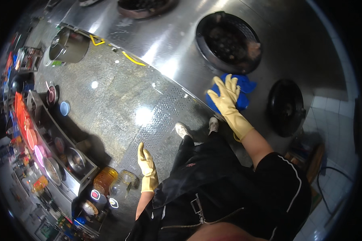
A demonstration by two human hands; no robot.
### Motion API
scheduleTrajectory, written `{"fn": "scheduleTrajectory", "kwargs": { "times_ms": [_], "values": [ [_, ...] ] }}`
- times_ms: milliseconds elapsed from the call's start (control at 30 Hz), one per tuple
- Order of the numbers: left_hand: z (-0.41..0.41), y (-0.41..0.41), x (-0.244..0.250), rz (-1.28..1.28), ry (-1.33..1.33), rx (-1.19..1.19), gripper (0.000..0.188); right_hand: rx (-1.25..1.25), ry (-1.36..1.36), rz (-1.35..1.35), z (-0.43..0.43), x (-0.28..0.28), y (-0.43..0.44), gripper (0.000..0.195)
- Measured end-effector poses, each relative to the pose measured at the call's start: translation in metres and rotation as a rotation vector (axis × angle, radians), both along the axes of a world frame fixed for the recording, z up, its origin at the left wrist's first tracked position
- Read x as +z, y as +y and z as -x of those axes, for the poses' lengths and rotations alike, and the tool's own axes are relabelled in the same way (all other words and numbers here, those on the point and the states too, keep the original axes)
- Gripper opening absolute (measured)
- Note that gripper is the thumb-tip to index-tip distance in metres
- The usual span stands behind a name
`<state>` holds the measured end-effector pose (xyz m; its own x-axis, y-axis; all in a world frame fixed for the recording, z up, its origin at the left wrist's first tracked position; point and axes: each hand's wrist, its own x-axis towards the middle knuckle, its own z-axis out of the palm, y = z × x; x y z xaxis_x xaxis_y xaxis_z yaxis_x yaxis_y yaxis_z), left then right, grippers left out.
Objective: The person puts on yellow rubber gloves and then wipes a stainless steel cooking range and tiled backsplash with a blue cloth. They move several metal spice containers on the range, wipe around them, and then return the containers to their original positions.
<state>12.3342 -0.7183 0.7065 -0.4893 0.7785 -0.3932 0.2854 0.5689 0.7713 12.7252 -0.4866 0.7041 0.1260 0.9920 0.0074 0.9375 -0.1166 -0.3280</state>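
A pale yellow rubber glove covers each hand. My right hand (227,96) presses on a bunched blue cloth (247,84), its fingers spread over it, at the front edge of a stainless steel stove top (181,42). Just beyond the cloth is a large round black burner ring (206,57), its inside dark and soiled. To the right of the cloth sits a smaller round black burner part (286,108). Away from the stove, my left hand (147,165) hangs in the air over the floor, fingers extended, holding nothing.
Below runs a wet floor with a perforated metal drain cover (157,126). At left stand a metal pot (69,46), a blue plastic cup (65,108) and a steel counter (74,186) with bowls. Plastic oil bottles (105,180) stand near my left hand. Another burner (144,13) lies farther along the stove.
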Motion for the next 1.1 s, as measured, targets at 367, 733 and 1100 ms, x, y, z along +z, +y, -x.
{"fn": "scheduleTrajectory", "kwargs": {
  "times_ms": [367, 733, 1100],
  "values": [
    [0.03, 0.142, 0.021, -0.019, -0.02, -0.328, 0.037, 0.551, 0.044, 0.093, 0.223, 0.064, 0.236, 0.088],
    [0.145, 0.324, 0.014, 0.07, -0.11, -0.165, 0.035, 0.562, 0.142, 0.085, 0.345, 0.014, 0.372, 0.09],
    [0.292, 0.534, 0.015, 0.049, -0.041, -0.198, 0.039, 0.622, 0.14, -0.038, 0.523, -0.003, 0.604, 0.072]
  ]
}}
